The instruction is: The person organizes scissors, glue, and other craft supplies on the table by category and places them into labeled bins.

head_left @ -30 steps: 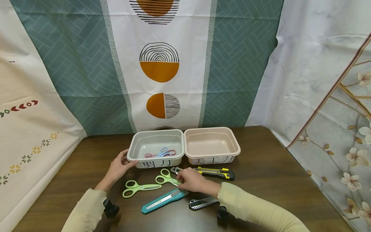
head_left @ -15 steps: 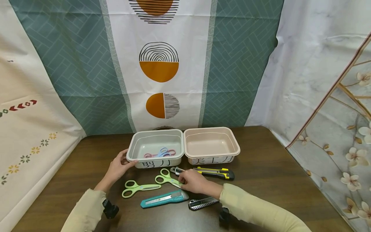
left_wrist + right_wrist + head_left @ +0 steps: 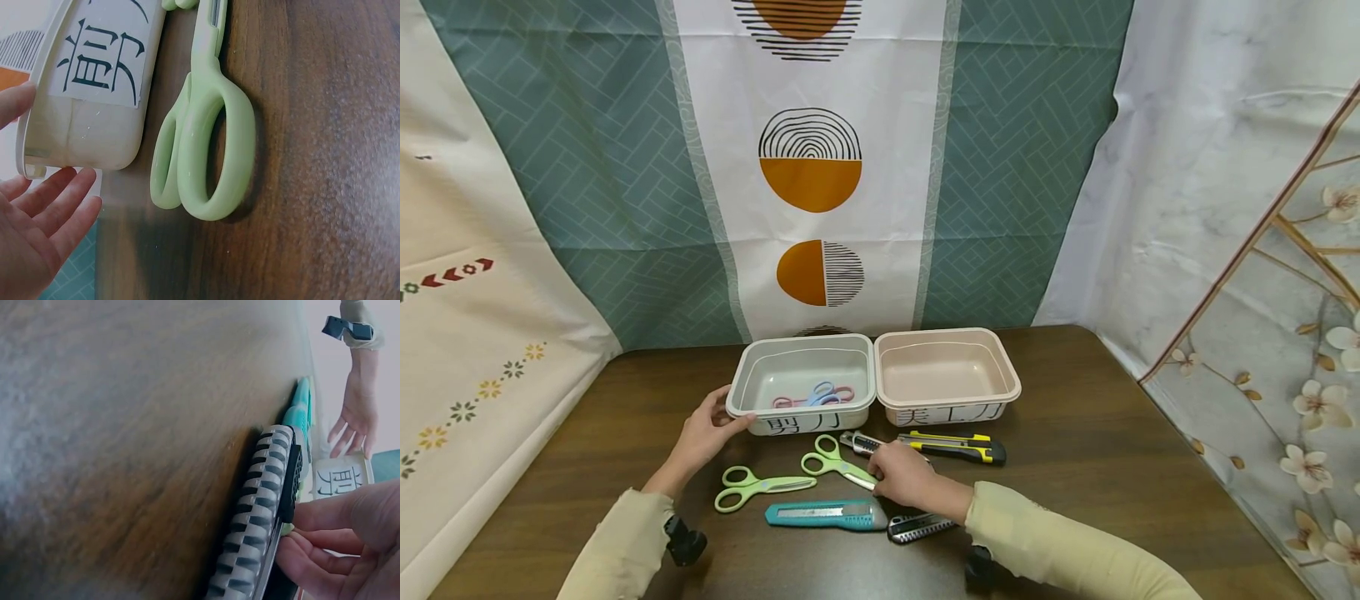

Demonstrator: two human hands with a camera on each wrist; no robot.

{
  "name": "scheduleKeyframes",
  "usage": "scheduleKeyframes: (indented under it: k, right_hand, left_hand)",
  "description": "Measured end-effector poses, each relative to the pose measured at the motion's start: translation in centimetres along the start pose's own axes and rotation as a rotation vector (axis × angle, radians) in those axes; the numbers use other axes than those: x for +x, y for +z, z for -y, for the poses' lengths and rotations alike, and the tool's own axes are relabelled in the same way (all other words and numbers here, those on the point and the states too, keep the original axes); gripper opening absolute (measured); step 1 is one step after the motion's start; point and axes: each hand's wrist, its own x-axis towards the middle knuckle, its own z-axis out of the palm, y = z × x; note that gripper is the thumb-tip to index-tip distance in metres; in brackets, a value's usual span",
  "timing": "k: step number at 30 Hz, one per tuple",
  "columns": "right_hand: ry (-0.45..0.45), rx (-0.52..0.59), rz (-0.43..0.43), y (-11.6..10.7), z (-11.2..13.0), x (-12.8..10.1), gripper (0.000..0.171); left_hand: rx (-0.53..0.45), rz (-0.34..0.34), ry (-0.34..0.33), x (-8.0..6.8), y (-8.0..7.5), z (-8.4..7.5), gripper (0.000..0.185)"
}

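Right hand (image 3: 904,477) pinches green scissors (image 3: 835,463) by the blade; left hand (image 3: 703,433), fingers relaxed, steadies the grey bin (image 3: 739,392) at 11 o'clock. Next, probably: lift the scissors into it.

Pink bin (image 3: 947,379) empty beside grey one; yellow knife (image 3: 955,448) before it; teal knife (image 3: 823,515), patterned curtains (image 3: 808,167) behind.

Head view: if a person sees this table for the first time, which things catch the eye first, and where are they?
Two trays side by side at the back of the table: a grey tray holding pink and blue scissors, and an empty pink tray. In front lie two green scissors and a teal utility knife. The left hand touches the grey tray's corner; the right hand rests at the blades of the nearer green scissors.
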Motion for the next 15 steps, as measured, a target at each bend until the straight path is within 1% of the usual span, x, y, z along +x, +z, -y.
scheduleKeyframes:
  k: [4, 8, 11, 15]
  right_hand:
    - [0.026, 0.01, -0.006, 0.09, 0.04, 0.04, 0.021]
    - [0.043, 0.02, -0.012, 0.22, -0.01, 0.16, 0.018]
    - [0.041, 0.031, -0.02, 0.34, -0.11, 0.24, 0.013]
    - [0.03, 0.051, -0.041, 0.32, -0.23, 0.33, 0.013]
  left_hand:
    - [0.003, -0.001, 0.005, 0.07, 0.02, -0.02, 0.069]
    - [0.001, 0.0, 0.008, 0.01, 0.01, -0.11, 0.07]
    - [0.0, 0.004, 0.003, -0.07, -0.02, -0.15, 0.07]
    - [0.0, 0.003, 0.001, -0.06, -0.05, -0.11, 0.07]
